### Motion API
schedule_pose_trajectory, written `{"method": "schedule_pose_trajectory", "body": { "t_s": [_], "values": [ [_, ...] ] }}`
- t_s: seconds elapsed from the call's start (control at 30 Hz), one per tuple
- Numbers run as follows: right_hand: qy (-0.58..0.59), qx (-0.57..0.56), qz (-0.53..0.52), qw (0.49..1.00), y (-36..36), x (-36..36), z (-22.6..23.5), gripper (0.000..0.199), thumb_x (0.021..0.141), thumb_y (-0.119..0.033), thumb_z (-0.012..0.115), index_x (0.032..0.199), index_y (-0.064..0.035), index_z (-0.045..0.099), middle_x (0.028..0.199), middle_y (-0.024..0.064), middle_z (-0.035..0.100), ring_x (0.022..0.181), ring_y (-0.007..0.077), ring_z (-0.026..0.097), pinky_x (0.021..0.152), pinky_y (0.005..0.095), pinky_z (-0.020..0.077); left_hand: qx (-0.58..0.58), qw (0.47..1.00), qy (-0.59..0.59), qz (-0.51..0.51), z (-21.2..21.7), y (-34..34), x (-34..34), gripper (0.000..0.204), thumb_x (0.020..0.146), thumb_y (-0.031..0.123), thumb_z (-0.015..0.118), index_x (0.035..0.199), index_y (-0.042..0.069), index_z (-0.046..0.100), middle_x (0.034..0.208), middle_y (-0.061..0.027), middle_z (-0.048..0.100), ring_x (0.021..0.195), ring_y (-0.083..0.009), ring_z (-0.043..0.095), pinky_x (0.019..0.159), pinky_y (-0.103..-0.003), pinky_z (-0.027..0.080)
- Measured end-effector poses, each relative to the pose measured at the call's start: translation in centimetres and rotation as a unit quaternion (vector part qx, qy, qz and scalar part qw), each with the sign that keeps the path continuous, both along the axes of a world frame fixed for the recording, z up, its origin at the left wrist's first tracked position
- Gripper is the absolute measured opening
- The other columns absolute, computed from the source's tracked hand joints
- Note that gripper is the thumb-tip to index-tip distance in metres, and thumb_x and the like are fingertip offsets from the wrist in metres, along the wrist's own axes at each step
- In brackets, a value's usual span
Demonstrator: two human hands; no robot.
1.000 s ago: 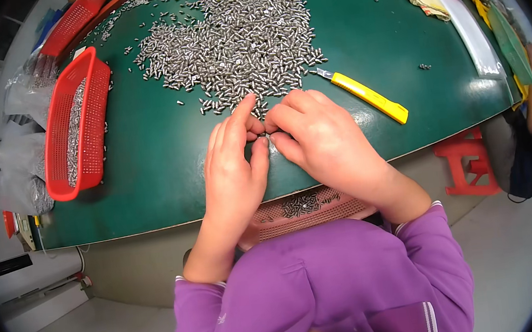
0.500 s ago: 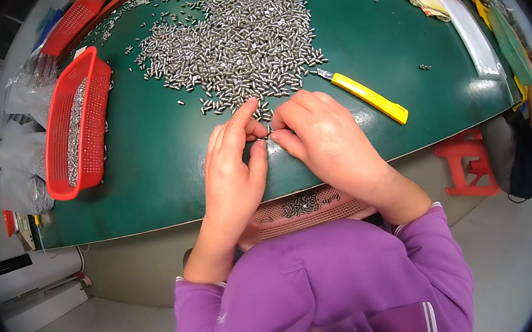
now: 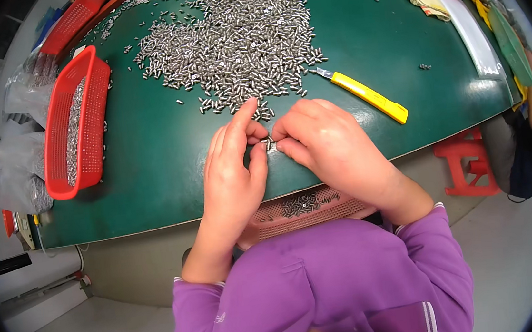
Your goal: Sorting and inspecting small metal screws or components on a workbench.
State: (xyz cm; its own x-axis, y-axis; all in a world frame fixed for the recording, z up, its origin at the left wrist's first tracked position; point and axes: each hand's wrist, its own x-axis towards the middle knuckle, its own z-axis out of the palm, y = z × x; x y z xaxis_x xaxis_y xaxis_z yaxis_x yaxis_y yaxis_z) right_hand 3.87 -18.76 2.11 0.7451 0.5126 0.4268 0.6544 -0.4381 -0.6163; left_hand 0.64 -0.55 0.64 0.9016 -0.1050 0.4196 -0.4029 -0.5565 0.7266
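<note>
A large heap of small silver metal pins [image 3: 234, 46], short and rounded, is spread on the green tabletop [image 3: 152, 197]. Just below its near tip, a few metal pins [image 3: 268, 143] lie between my two hands. My left hand [image 3: 229, 157] rests on its side there, index finger raised and thumb apart from the curled middle finger, whose tip is beside those pins. From the right, my right hand [image 3: 324, 134] has thumb and index finger pinched at the same pins; its fingertips partly hide what they grip.
A yellow utility knife [image 3: 369, 98], blade out, lies right of the heap. At left stands a red perforated basket [image 3: 94, 119] of metal pins beside clear plastic bags [image 3: 22, 156]. A pink basket [image 3: 285, 229] with pins sits below the table edge. A red stool [image 3: 467, 164] stands at right.
My right hand has shifted slightly down, and its thumb and index fingertips sit a little lower. More of the pins between the hands shows. My left hand has barely moved.
</note>
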Motion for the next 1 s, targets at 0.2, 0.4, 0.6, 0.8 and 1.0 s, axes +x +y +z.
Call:
{"method": "schedule_pose_trajectory", "body": {
  "t_s": [0.2,0.4,0.6,0.8,1.0],
  "values": [
    [-0.026,-0.02,0.007,0.999,0.0,0.4,0.4,0.009,0.083,-0.002,0.066,0.09,-0.0028,0.059,0.087,0.0139,0.058,0.085,0.035,0.058,0.075,0.0452,0.0494,0.026,1.0,-0.01,0.008,-0.1,0.2,-0.5,0.059,0.083,-0.011,0.063,0.14,0.001,0.053,0.093,-0.0107,0.063,0.085,-0.0263,0.061,0.079,-0.039,0.051],
    [0.026,0.017,0.022,0.999,0.5,0.4,0.6,0.019,0.079,0.005,0.065,0.097,-0.0037,0.062,0.096,0.0114,0.066,0.092,0.035,0.063,0.081,0.0446,0.0507,0.039,0.999,0.013,0.015,0.4,0.3,-1.2,0.064,0.083,-0.009,0.065,0.144,0.0,0.048,0.096,-0.0111,0.062,0.088,-0.0268,0.059,0.082,-0.039,0.051],
    [0.039,0.03,0.027,0.998,0.6,0.3,0.7,0.022,0.08,0.003,0.066,0.101,-0.0043,0.064,0.097,0.0116,0.066,0.093,0.0346,0.063,0.083,0.0455,0.0501,0.045,0.998,0.03,0.015,0.5,0.3,-1.3,0.072,0.081,-0.008,0.069,0.148,0.0,0.044,0.097,-0.0111,0.062,0.091,-0.0262,0.059,0.085,-0.04,0.05],
    [0.039,-0.017,0.017,0.999,0.5,0.3,0.8,0.021,0.081,0.0,0.069,0.101,-0.0042,0.065,0.097,0.0115,0.064,0.094,0.0346,0.062,0.084,0.0451,0.0492,0.041,0.998,0.041,0.018,0.6,0.1,-1.1,0.074,0.081,-0.006,0.071,0.149,-0.001,0.042,0.099,-0.0111,0.063,0.092,-0.0259,0.06,0.085,-0.039,0.051],
    [-0.017,-0.038,0.009,0.999,0.5,0.3,0.3,0.012,0.081,-0.001,0.065,0.093,-0.0023,0.063,0.09,0.0148,0.06,0.086,0.035,0.06,0.076,0.0449,0.0501,0.033,0.998,0.036,0.029,0.2,0.0,-1.0,0.072,0.081,-0.008,0.07,0.148,-0.002,0.043,0.097,-0.0107,0.063,0.089,-0.0248,0.061,0.084,-0.039,0.051]
  ]
}}
